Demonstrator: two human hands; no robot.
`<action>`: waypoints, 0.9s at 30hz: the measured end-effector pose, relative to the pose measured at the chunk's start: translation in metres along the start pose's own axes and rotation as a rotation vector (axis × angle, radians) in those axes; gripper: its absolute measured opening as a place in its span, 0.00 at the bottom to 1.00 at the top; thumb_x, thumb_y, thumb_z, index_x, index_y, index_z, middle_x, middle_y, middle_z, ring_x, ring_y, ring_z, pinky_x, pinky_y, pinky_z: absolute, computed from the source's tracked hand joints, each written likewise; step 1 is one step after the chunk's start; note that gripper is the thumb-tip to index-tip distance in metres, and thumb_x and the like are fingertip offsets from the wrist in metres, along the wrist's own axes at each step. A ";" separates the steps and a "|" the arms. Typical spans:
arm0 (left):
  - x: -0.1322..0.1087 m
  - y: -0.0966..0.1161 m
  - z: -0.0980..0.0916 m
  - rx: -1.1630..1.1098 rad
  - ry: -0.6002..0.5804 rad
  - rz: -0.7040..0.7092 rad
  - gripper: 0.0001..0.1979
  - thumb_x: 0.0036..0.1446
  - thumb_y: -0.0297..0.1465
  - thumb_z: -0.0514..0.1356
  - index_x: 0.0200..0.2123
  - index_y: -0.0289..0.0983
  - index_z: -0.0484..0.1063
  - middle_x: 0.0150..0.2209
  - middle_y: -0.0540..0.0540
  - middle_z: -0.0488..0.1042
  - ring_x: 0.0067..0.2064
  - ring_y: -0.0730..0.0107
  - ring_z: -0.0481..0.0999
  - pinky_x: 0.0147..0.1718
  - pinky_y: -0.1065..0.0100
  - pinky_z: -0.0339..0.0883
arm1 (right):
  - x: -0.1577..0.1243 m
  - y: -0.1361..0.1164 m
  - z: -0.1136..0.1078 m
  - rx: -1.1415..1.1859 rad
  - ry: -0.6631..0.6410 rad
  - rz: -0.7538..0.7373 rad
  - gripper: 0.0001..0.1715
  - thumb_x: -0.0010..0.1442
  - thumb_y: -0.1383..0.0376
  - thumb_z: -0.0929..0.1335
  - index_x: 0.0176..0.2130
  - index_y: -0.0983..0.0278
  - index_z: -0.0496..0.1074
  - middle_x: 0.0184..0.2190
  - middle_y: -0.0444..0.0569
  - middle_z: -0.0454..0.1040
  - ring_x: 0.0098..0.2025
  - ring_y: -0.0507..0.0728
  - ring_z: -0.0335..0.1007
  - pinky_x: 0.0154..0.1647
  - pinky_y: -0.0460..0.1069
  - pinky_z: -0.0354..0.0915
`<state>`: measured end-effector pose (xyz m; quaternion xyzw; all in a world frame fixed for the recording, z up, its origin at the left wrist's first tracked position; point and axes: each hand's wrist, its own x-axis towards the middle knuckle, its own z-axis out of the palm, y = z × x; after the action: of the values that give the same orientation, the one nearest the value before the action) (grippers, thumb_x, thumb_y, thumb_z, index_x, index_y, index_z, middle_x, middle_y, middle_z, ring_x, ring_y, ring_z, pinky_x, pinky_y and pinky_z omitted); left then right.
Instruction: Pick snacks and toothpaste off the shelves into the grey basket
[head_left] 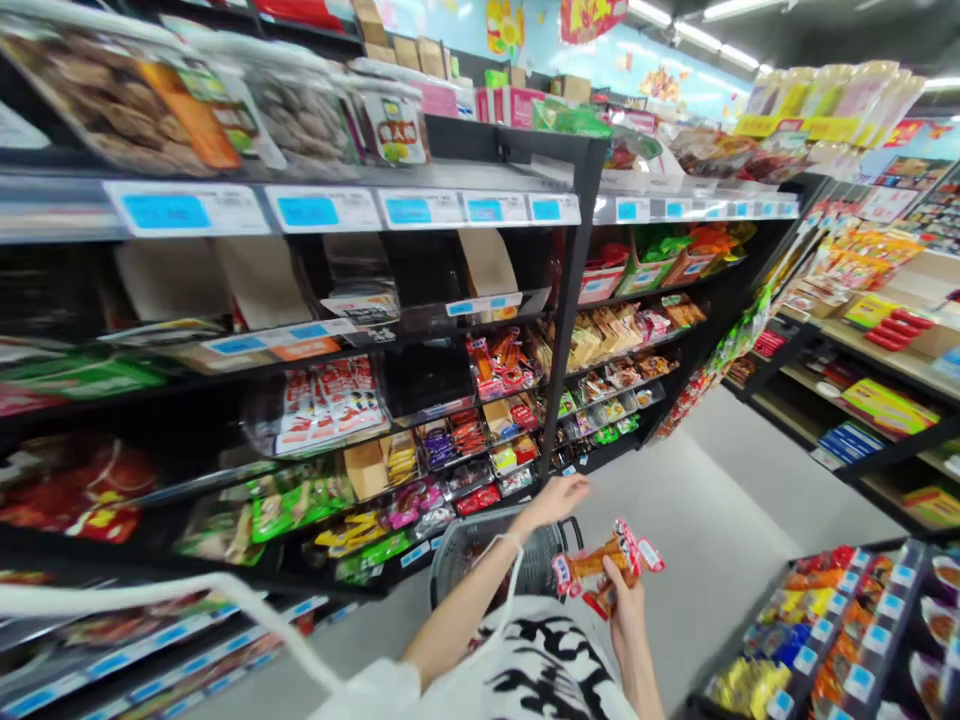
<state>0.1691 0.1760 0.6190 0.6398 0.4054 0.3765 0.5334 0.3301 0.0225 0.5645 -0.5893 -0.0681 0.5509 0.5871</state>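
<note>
My right hand (624,600) grips several red-and-white wrapped snack packets (596,568) with orange-brown contents, above the floor at the lower middle. My left hand (559,500) reaches out to the upper left of them, its fingers stretched and nothing seen in them. Beneath my left forearm stands a grey plastic shopping basket (450,560) with a black handle; my arm hides much of its inside. A white cord (513,575) loops over my left forearm. Similar red-wrapped packets (504,362) lie in a shelf bin ahead.
Black shelves (570,300) of packaged snacks run along the left and front. Clear jars (300,105) stand on the upper shelf. At the lower right is a low display rack (817,640) of colourful packets. Grey floor (697,500) lies between it and the shelves.
</note>
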 end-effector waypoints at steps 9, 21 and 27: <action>-0.080 -0.040 0.062 -0.344 -0.269 -0.275 0.17 0.52 0.43 0.68 0.39 0.37 0.80 0.32 0.44 0.79 0.35 0.58 0.79 0.35 0.62 0.72 | -0.007 0.001 -0.001 0.037 -0.013 -0.121 0.24 0.41 0.61 0.82 0.38 0.67 0.78 0.35 0.49 0.82 0.35 0.57 0.79 0.38 0.49 0.74; -0.092 -0.045 0.067 -0.598 -0.247 -0.406 0.33 0.48 0.31 0.70 0.59 0.36 0.69 0.49 0.38 0.78 0.49 0.55 0.78 0.51 0.56 0.70 | -0.011 0.007 -0.012 0.077 0.029 -0.120 0.22 0.44 0.62 0.80 0.40 0.66 0.79 0.38 0.51 0.83 0.36 0.59 0.79 0.39 0.52 0.76; -0.091 -0.048 0.057 -0.386 -0.118 -0.396 0.32 0.46 0.32 0.71 0.55 0.38 0.69 0.48 0.39 0.77 0.46 0.57 0.79 0.41 0.62 0.73 | -0.010 0.002 -0.024 0.139 0.054 -0.162 0.22 0.47 0.61 0.79 0.42 0.62 0.77 0.39 0.47 0.81 0.36 0.57 0.78 0.37 0.50 0.76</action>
<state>0.1805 0.0755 0.5584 0.4555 0.4113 0.2973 0.7314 0.3423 -0.0002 0.5612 -0.5542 -0.0613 0.4891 0.6708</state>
